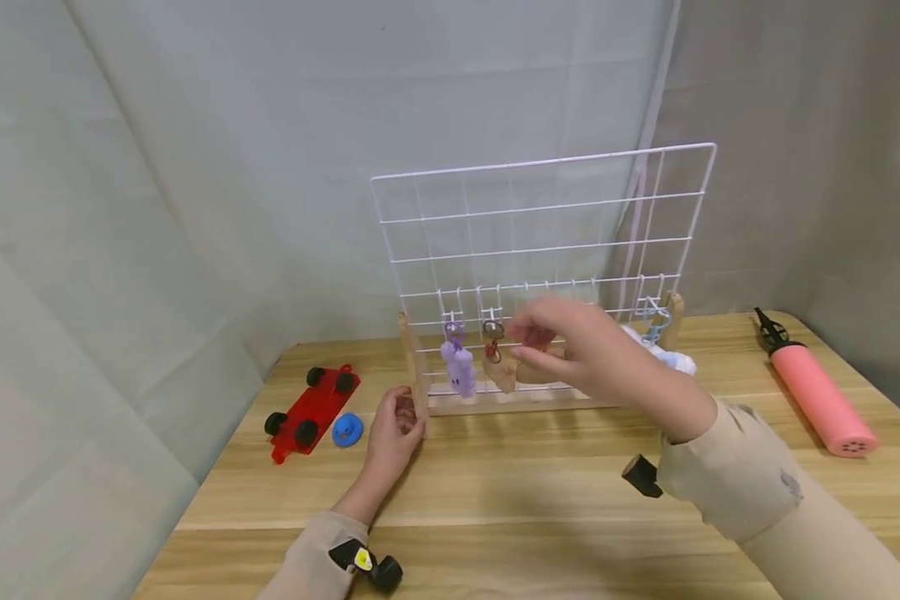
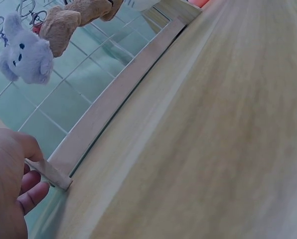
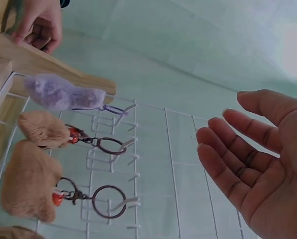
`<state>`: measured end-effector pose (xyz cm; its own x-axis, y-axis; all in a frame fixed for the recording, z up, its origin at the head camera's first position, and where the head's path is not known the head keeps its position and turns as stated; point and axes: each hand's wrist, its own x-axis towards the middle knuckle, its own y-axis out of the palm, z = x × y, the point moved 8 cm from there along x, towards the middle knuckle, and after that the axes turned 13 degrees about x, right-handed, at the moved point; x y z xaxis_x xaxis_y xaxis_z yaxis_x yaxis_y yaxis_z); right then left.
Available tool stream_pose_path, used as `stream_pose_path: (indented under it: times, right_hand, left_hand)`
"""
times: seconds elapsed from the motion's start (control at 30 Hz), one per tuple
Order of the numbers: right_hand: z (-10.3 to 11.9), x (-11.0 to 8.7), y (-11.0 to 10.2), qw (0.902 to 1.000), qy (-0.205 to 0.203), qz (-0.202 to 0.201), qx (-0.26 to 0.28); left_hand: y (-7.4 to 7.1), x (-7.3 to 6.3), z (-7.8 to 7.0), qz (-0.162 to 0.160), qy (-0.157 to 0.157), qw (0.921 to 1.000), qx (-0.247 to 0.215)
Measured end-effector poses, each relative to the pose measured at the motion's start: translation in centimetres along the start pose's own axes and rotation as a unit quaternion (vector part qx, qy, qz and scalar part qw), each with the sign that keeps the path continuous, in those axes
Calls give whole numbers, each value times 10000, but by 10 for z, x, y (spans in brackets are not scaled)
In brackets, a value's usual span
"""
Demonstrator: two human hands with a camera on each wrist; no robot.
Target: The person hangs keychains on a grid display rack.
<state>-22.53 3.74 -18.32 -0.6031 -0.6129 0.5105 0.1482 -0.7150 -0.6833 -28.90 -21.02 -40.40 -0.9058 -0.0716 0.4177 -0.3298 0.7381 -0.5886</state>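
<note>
A white wire grid rack [image 1: 543, 206] stands in a wooden base [image 1: 487, 406]. My left hand [image 1: 392, 435] grips the left end of that base, fingers curled around the wood. Plush keychains hang by rings from the rack's hooks: a purple one [image 1: 460, 371] on the left, brown ones [image 3: 30, 180] beside it, and a white and blue one [image 1: 675, 361] at the right. My right hand [image 3: 260, 159] is held in front of the hooks with relaxed fingers and nothing in it. In the head view it partly covers a brown plush.
On the left of the table [image 1: 495, 500] lie a red toy car [image 1: 317, 412], wheels up, and a small blue disc-like piece [image 1: 347, 430]. A pink hand pump [image 1: 821, 400] with a black nozzle lies at the right. Pale curtains [image 1: 270, 167] hang behind.
</note>
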Motion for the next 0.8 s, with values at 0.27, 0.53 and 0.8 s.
stream_pose_path:
  times: [0.27, 0.53, 0.8]
  right_hand:
    - [-6, -25, 3, 9983, -414, -244, -322]
    - [-12, -55, 7, 9894, -1003, -487, -931]
    - [-24, -79, 14, 9859, -1347, -350, -923]
  left_hand:
    - [-11, 1, -6, -479, 40, 9985, 275]
    - [-24, -8, -34, -1258, 852, 9814, 1178]
    - [-29, -17, -71, -1497, 2146, 9460, 1911]
